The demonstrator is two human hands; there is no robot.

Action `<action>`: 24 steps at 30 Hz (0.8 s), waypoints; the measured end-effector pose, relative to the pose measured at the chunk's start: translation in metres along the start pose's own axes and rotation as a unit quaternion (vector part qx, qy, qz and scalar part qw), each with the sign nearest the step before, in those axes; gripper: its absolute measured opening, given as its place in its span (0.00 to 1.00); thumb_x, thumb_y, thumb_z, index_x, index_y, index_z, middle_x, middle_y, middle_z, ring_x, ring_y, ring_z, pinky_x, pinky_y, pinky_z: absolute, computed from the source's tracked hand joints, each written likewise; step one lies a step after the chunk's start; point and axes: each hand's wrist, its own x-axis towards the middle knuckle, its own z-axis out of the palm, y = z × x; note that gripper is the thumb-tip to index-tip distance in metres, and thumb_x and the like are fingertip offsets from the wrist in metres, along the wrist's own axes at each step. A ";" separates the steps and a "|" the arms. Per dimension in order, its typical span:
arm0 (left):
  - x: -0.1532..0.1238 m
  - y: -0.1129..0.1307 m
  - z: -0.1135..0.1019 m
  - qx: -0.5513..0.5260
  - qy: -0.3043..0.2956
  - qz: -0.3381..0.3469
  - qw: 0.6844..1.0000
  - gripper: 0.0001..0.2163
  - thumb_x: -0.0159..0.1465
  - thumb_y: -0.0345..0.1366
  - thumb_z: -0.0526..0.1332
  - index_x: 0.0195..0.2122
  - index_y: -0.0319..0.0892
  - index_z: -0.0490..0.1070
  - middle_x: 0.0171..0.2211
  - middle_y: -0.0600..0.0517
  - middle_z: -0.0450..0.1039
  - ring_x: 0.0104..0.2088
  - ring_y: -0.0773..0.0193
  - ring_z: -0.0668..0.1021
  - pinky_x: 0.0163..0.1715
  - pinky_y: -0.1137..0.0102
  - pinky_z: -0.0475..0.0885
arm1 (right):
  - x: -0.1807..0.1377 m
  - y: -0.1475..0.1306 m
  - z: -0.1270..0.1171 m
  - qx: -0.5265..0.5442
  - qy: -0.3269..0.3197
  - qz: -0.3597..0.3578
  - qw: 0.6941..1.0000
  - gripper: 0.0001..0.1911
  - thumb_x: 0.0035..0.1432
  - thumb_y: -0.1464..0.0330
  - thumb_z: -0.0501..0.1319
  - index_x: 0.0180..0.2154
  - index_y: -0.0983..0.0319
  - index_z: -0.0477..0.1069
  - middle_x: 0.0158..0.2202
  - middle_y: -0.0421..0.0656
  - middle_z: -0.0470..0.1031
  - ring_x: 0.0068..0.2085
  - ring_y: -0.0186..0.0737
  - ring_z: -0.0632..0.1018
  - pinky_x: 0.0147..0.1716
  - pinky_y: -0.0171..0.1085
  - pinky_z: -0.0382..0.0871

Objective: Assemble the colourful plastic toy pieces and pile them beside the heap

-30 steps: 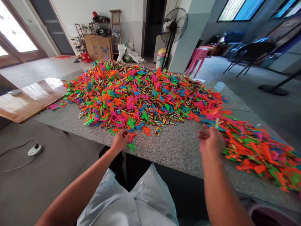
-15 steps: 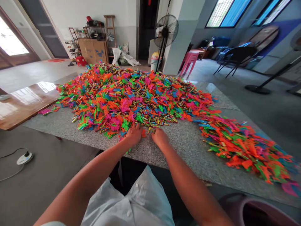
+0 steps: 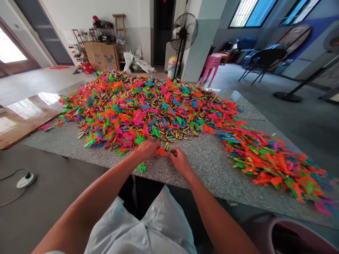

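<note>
A big heap of small coloured plastic pieces and short sticks (image 3: 148, 102) covers the far part of the speckled granite table (image 3: 203, 165). At the heap's near edge my left hand (image 3: 147, 148) pinches a small orange plastic piece (image 3: 160, 152). Close beside it my right hand (image 3: 179, 160) has its fingers closed on something small I cannot make out, right next to the orange piece. A loose green plastic piece (image 3: 141, 167) lies on the table under my left wrist. A second, flatter pile of coloured pieces (image 3: 267, 158) spreads along the table to my right.
A wooden table (image 3: 23, 118) adjoins on the left. A power strip with cable (image 3: 25, 180) lies on the floor. A purple tub (image 3: 291, 236) stands at lower right. Behind the table are a standing fan (image 3: 182, 33), a pink stool (image 3: 210, 65), cardboard boxes and chairs.
My right hand came in from the right pile to the heap's near edge, beside my left hand. My left hand moved right and now pinches an orange piece.
</note>
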 end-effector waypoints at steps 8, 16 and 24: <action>-0.022 -0.013 -0.012 -0.249 0.021 -0.009 0.968 0.12 0.65 0.42 0.64 0.48 0.48 0.82 0.43 0.55 0.84 0.42 0.62 0.83 0.40 0.73 0.72 | -0.013 -0.023 -0.001 0.198 -0.050 -0.008 0.979 0.17 0.59 0.55 0.65 0.44 0.58 0.72 0.30 0.37 0.76 0.21 0.33 0.69 0.19 0.33 0.62; -0.024 -0.019 -0.003 -0.336 0.051 -0.005 0.941 0.11 0.65 0.39 0.62 0.42 0.41 0.81 0.36 0.54 0.81 0.35 0.65 0.78 0.36 0.74 0.70 | -0.014 -0.025 0.009 0.232 -0.071 -0.001 0.970 0.20 0.57 0.53 0.68 0.44 0.59 0.74 0.25 0.35 0.74 0.20 0.33 0.69 0.19 0.33 0.64; -0.027 -0.016 -0.010 -0.373 0.021 -0.016 0.927 0.13 0.64 0.41 0.63 0.41 0.40 0.83 0.32 0.53 0.80 0.31 0.66 0.76 0.32 0.74 0.69 | -0.020 -0.038 0.004 0.282 -0.073 -0.002 0.957 0.20 0.56 0.53 0.70 0.43 0.59 0.75 0.29 0.37 0.77 0.22 0.32 0.70 0.20 0.33 0.65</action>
